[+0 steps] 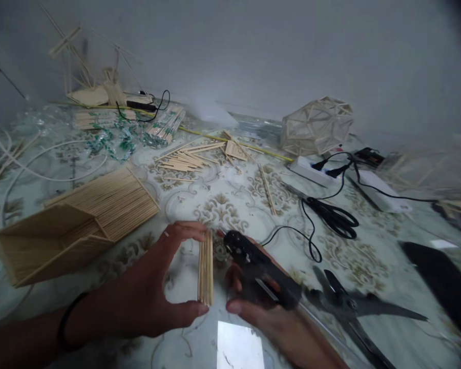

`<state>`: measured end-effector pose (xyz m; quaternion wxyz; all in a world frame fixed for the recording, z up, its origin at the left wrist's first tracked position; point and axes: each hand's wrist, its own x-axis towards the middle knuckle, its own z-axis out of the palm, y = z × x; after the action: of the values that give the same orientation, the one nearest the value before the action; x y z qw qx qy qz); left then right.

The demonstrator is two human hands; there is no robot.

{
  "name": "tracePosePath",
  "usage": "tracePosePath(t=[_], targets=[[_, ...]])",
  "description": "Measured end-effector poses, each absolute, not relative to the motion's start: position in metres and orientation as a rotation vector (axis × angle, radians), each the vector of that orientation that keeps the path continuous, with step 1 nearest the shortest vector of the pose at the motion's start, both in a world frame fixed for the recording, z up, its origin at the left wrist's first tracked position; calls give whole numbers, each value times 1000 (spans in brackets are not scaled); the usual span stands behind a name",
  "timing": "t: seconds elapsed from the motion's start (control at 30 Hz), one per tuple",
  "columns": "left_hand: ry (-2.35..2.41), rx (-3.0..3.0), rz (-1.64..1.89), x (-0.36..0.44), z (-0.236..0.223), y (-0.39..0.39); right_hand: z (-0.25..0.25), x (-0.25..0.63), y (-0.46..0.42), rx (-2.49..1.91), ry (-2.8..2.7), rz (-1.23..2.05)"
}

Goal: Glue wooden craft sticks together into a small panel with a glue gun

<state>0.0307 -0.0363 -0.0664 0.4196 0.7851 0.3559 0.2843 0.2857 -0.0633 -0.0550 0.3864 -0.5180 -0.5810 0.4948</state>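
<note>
My left hand (pixel 149 287) pinches a narrow panel of wooden sticks (pixel 205 269) between thumb and fingers at its two ends, holding it on edge. In my right hand (pixel 253 307) is a black hot glue gun (pixel 263 269), its tip pointing up and left near the panel's top end. The tip and the panel look close, but I cannot tell whether they touch. Left of my hands lies a box-like stick model (pixel 54 236) with a flat slatted part (pixel 115 200) attached.
Black scissors (pixel 330 215), pruning shears (pixel 353 305) and a dark phone-like slab (pixel 441 282) lie to the right. Loose sticks (pixel 188 159) are scattered ahead. A power strip (pixel 315 171) with black cables stands before a polyhedral stick frame (pixel 317 125). Packaged sticks (pixel 163 125) lie behind.
</note>
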Motion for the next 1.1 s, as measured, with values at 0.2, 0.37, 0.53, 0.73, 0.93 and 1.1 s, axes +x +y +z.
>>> tracePosePath(t=[0.2, 0.37, 0.53, 0.73, 0.93, 1.1], targets=[[1042, 1906, 753, 25, -73, -34, -43, 300, -55, -1271, -1547, 1124], [1047, 1878, 738, 25, -74, -35, -42, 298, -51, -1119, -1614, 1301], [1008, 1879, 753, 25, -71, -35, -56, 300, -63, -1084, -1456, 1411], [989, 1884, 725, 25, -70, -35, -74, 305, -82, -1259, -1323, 1473], [973, 1887, 728, 25, -70, -36, -81, 310, -81, -1259, -1432, 1481], [978, 1880, 678, 24, -67, -35, -89, 317, -80, -1121, -1528, 1411]])
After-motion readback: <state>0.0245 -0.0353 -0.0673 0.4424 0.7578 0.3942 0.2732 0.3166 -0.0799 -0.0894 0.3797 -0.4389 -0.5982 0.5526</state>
